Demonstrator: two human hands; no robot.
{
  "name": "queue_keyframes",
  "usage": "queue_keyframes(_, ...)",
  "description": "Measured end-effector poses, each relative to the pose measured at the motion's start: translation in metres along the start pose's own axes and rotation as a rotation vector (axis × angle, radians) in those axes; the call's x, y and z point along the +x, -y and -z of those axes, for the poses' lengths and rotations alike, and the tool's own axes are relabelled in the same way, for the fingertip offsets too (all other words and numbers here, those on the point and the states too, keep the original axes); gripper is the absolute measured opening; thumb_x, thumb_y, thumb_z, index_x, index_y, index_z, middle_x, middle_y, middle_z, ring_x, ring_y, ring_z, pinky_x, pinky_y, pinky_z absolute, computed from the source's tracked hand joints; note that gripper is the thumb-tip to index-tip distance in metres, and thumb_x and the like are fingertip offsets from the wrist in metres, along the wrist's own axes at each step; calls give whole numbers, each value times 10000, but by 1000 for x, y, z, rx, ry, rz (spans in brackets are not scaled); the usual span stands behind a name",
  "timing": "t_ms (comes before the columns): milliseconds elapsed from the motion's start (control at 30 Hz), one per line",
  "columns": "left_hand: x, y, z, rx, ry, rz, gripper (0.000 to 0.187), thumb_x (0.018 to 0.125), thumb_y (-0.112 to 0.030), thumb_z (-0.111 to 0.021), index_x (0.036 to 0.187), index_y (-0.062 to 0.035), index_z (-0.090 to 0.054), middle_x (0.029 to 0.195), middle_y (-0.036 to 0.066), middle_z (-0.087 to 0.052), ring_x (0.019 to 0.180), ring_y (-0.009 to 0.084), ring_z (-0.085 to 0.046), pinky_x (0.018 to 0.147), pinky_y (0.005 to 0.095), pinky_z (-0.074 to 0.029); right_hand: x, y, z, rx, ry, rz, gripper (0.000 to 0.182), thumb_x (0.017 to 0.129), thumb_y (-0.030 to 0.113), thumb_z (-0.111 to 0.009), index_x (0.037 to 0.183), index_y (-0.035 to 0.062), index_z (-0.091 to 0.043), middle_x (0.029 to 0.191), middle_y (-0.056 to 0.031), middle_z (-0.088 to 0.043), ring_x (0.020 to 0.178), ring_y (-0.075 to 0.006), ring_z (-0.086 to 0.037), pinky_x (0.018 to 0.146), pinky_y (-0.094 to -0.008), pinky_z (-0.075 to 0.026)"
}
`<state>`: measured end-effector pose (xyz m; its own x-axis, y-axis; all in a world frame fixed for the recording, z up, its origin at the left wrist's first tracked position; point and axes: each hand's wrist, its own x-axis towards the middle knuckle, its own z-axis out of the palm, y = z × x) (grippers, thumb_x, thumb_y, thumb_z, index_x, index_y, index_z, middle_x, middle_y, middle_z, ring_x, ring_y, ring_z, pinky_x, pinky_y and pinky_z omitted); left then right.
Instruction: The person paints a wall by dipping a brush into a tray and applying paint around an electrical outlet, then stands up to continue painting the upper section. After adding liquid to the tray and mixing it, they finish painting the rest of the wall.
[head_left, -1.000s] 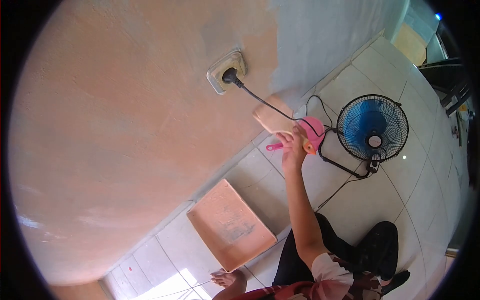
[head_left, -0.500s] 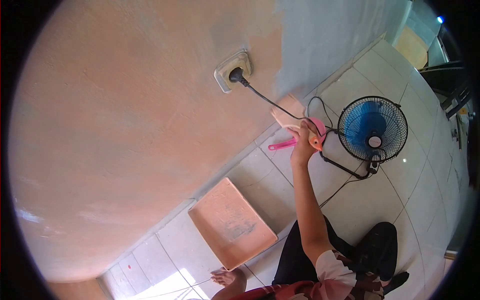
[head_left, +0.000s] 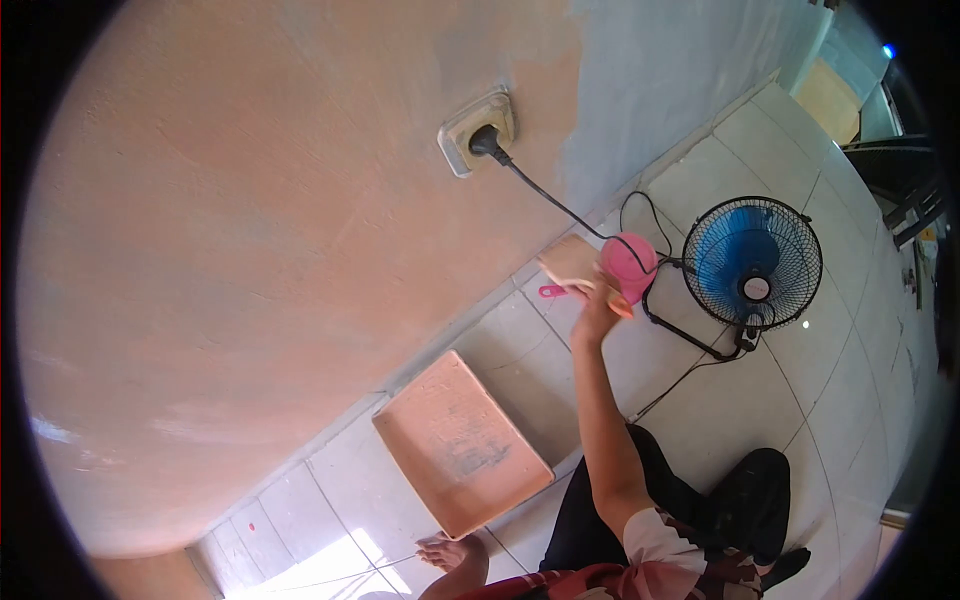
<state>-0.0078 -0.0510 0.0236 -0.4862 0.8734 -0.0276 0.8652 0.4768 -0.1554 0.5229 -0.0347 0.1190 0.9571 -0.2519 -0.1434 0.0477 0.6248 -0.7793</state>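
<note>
My right hand (head_left: 598,312) is closed around a wide, flat beige tool (head_left: 572,262) with an orange handle end. Some motion blur softens the tool. It is beside the wall, partly over the handle of a pink dipper (head_left: 628,258). The dipper is on the tiled floor, under a black cable. Near the bottom edge, my left hand (head_left: 452,552) appears to rest on the floor with its fingers apart, beside the corner of a beige-stained tray (head_left: 500,500).
A black plug (head_left: 487,142) sits in a wall socket (head_left: 460,158), its cable running down toward a blue fan (head_left: 745,245) on the floor. The wall (head_left: 270,230) has beige and grey areas. My bent legs (head_left: 760,490) are at the lower right.
My right hand has moved slightly left and down with the tool, showing more of the pink dipper. The tool's angle has changed. My left hand stays beside the tray.
</note>
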Motion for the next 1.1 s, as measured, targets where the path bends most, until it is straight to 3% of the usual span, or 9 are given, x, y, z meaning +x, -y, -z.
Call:
queue_keyframes(133,8,8,-7,-41,-20,3,677,1034,-536,-278,1581,-142,-219,1631,186,-230,1498,349,-255,1211,489,-207,10,11,-24,2,207,-73,338,950,179,-598,1184,-65,-603,1160,-177,-637,948,-296,-699,733,-410,-630)
queue_keyframes(333,5,7,-13,46,-55,-25,663,1038,-500,-287,1581,-128,-208,1625,189,-238,1490,344,-273,1210,482,-214,6,-7,2,-74,98,-63,313,951,157,-589,1201,-28,-617,1174,-137,-627,928,-266,-686,755,-399,-618)
queue_keyframes(400,10,9,-15,-28,-41,-8,676,1039,-508,-278,1578,-106,-210,1610,198,-266,1481,355,-285,1202,488,-227,9,7,-7,-6,281,-133,312,949,168,-602,1197,-22,-618,1209,-142,-624,982,-280,-689,771,-423,-629)
queue_keyframes(533,9,7,-16,-23,-27,-17,687,1037,-515,-277,1580,-100,-204,1612,203,-259,1483,356,-279,1206,483,-218,3,5,3,-40,84,-48,300,945,153,-613,1184,-26,-631,1151,-137,-631,931,-263,-680,827,-425,-619)
queue_keyframes(600,9,7,-16,-9,-20,-22,695,1035,-519,-276,1581,-97,-200,1613,206,-255,1485,356,-275,1209,480,-213,1,-16,-2,-108,260,-97,278,933,139,-617,1153,-28,-651,1184,-159,-635,1006,-271,-677,830,-437,-622)
queue_keyframes(767,7,4,-13,-13,-22,-37,713,1031,-531,-274,1583,-87,-191,1615,214,-245,1489,358,-264,1216,473,-198,3,6,1,14,41,-83,313,913,86,-622,1198,-45,-629,1203,-131,-624,1008,-242,-647,875,-426,-602)
queue_keyframes(867,7,4,-13,15,-10,-34,725,1029,-537,-273,1585,-81,-185,1617,219,-238,1492,358,-258,1221,469,-189,-4,-11,-20,-70,140,-121,335,924,127,-606,1210,-46,-618,1204,-145,-628,1009,-273,-670,890,-438,-598)
queue_keyframes(1000,5,4,-9,9,-7,-34,740,1026,-546,-272,1587,-73,-178,1619,226,-230,1495,359,-250,1227,464,-177,4,18,7,295,156,-159,311,931,87,-594,1201,-67,-612,1215,-198,-632,1072,-273,-655,877,-442,-607)
queue_keyframes(1100,4,5,-6,35,13,-21,752,1023,-553,-271,1589,-67,-172,1620,230,-223,1497,360,-243,1231,459,-168,3,0,-8,98,35,-156,301,943,130,-604,1192,-38,-625,1212,-170,-631,1079,-295,-657,922,-461,-586)
